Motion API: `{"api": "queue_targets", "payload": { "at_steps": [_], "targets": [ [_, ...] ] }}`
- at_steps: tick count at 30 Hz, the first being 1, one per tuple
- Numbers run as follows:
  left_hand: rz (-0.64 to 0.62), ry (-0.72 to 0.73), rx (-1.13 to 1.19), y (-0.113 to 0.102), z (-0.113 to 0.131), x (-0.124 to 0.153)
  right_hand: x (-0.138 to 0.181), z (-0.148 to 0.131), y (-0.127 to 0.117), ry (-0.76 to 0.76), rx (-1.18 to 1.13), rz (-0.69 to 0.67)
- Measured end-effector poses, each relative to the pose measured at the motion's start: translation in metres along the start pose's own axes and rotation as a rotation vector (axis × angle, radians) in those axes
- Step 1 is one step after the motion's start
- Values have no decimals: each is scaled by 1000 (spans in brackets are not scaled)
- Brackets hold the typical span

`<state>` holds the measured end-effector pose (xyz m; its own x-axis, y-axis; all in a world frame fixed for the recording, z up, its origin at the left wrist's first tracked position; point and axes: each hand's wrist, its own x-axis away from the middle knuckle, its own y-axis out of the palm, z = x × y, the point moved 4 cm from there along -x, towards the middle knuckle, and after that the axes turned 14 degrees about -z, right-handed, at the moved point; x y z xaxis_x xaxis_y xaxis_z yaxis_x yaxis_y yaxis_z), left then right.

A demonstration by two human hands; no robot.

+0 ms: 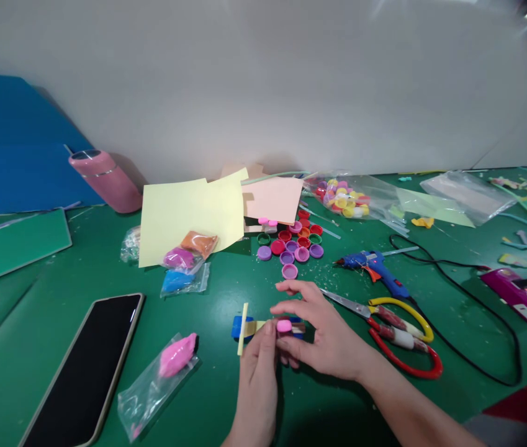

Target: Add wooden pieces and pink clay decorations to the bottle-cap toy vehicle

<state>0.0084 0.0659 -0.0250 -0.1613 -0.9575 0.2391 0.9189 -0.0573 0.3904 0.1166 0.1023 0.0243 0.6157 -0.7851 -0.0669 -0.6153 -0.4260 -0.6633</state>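
Currently, your R side is the busy one: scissors (pixel 369 310) lie open just beyond your R wrist, w/ yellow & red handles. Past them, a blue glue gun (pixel 382 270), then a purple box (pixel 521 297) w/ a black cord looping btwn. Loose bottle caps (pixel 287 251) (purple, pink, red, orange, green) are clustered just ahead of your fingers; more caps in a clear bag (pixel 347 202) behind. L side: black-screened phone (pixel 87 366), pink clay (pixel 177 359) in a clear bag, three clay packets (orange, purple, blue) (pixel 178 280) by a yellow paper sheet (pixel 179 211), tilted pink flask (pixel 107 181) farther back.

Surface: green tabletop (pixel 216 397), crumbs & scraps scattered. Pale wall (pixel 263 81) along the back; blue board (pixel 16 155) at far L.

Hands: your L hand (pixel 258 372) pinches the blue craft piece (pixel 236 327) near its middle, low over the table in front of you; pale strip (pixel 243 329) crosses its L end. Your R hand (pixel 319 329) has index & middle spread, thumb apart from them, beside the piece's pink lump (pixel 284 326); can't tell if the thumb presses. Piece partly hidden by your fingers.
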Motion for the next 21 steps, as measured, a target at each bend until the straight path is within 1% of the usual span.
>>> {"api": "queue_targets", "payload": {
  "at_steps": [5, 9, 12, 15, 17, 19, 21],
  "targets": [
    [-58, -17, 33, 1, -3, -2, 10, 7, -4, 22, -17, 34],
    [-40, -10, -32, 0, -2, -1, 17, 12, -6, 47, -27, 53],
    [-33, -10, -78, -1, -2, -1, 24, 11, -2, 74, -22, 106],
    [-4, -12, -119, -1, -1, -2, 35, 6, 9, 137, 30, 163],
    [13, -21, -136, -1, 0, -2, 42, 4, 23, 172, 74, 169],
    [21, -31, -130, -1, 2, -1, 48, 3, 37, 140, 120, 187],
    [32, -44, -116, 0, 3, -1, 52, 3, 48, 59, 169, 260]
  ]
}}
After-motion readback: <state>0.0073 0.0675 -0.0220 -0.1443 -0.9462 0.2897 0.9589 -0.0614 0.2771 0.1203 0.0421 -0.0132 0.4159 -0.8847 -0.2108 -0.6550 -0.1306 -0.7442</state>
